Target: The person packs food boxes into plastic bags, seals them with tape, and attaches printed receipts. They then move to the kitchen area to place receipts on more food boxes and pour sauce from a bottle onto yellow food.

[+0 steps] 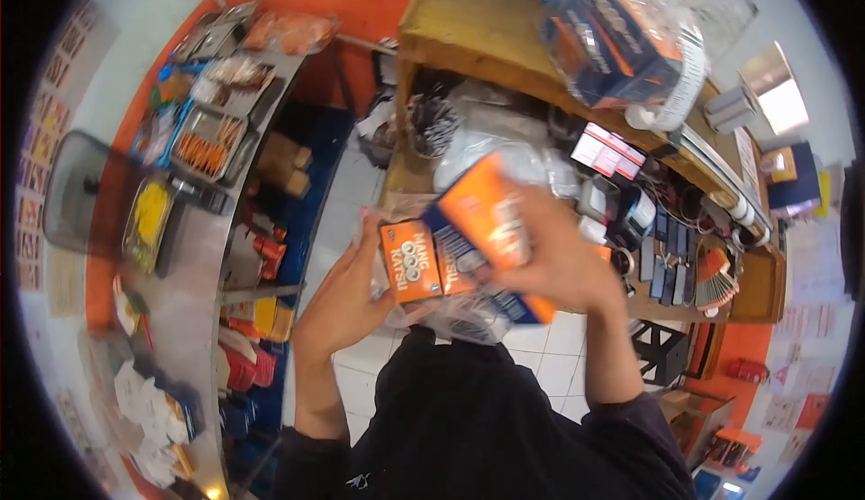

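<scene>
In the head view, my left hand (pixel 341 304) grips the side of a clear plastic bag (pixel 476 322), its fingers closed along the left edge. Inside the bag stand small orange boxes (pixel 411 261) printed "Mang Katsu", packed side by side. My right hand (pixel 563 252), smeared by motion, is wrapped round another orange and navy carton (pixel 478 201). That carton is tilted and overlaps the right part of the bag. Both hands are in front of my body, above the tiled floor (pixel 347 185).
Along the left runs a metal counter (pixel 194 320) with a tray of orange sticks (pixel 209 144) and a tray of yellow food (pixel 151 216). At the right, a wooden desk (pixel 491 36) holds a plastic-wrapped bundle of cartons (pixel 622 36), a lit screen (pixel 608 150) and several small devices.
</scene>
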A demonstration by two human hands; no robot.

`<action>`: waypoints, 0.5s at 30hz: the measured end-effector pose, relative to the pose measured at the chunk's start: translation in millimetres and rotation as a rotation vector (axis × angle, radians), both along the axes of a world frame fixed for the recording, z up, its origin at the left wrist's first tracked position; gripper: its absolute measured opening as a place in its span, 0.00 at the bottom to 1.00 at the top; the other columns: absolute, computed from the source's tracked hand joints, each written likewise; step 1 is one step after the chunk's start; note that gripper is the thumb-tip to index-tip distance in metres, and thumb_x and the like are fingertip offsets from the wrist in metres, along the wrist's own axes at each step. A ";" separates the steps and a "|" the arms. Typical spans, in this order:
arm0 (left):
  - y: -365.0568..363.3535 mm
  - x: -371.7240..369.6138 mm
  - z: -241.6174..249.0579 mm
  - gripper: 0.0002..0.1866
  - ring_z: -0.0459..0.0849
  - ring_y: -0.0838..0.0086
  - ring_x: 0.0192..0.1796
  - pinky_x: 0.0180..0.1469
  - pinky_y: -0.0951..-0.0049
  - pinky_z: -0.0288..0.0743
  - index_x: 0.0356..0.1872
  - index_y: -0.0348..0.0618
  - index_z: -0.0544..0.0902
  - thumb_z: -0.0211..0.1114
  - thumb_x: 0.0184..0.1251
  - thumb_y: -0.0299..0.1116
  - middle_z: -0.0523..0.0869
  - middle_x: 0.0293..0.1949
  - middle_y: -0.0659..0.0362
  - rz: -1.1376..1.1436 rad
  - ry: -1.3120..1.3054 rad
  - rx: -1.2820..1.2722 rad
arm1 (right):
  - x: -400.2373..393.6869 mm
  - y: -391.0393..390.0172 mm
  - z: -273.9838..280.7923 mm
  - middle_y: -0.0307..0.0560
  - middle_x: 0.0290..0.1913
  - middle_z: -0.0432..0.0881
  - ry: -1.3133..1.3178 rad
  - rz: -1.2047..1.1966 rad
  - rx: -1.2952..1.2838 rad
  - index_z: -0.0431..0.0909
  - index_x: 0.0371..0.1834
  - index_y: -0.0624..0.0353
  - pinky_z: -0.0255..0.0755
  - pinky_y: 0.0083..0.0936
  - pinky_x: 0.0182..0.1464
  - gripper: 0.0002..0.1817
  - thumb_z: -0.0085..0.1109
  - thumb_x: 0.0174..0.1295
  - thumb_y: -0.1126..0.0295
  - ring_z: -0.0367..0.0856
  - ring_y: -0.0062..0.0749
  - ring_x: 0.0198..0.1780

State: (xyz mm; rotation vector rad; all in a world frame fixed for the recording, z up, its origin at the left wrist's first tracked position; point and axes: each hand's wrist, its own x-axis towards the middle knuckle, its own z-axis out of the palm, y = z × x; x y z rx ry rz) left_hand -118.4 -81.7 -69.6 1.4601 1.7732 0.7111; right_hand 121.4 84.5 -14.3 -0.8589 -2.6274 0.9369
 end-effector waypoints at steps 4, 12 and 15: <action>-13.6 -9.4 -7.6 0.60 0.62 0.45 0.77 0.76 0.65 0.58 0.80 0.35 0.38 0.71 0.50 0.24 0.60 0.75 0.31 -0.081 0.009 -0.008 | -63.3 -23.4 -63.1 0.77 0.72 0.65 -0.510 0.243 -0.523 0.52 0.79 0.70 0.60 0.39 0.75 0.61 0.63 0.53 0.33 0.66 0.62 0.73; -29.5 0.3 1.2 0.58 0.66 0.45 0.76 0.74 0.65 0.60 0.81 0.36 0.43 0.69 0.48 0.23 0.67 0.72 0.31 -0.093 -0.060 -0.016 | -80.8 -28.3 -239.1 0.57 0.79 0.56 -0.815 -0.126 -0.080 0.49 0.82 0.52 0.55 0.58 0.75 0.43 0.48 0.69 0.44 0.55 0.57 0.79; -27.5 -1.5 -6.4 0.56 0.69 0.48 0.74 0.73 0.67 0.61 0.81 0.37 0.46 0.68 0.48 0.22 0.68 0.71 0.32 -0.131 -0.099 0.047 | -54.9 -11.7 -233.7 0.50 0.83 0.49 -0.914 -0.195 0.060 0.46 0.84 0.35 0.54 0.64 0.74 0.37 0.38 0.73 0.45 0.51 0.54 0.82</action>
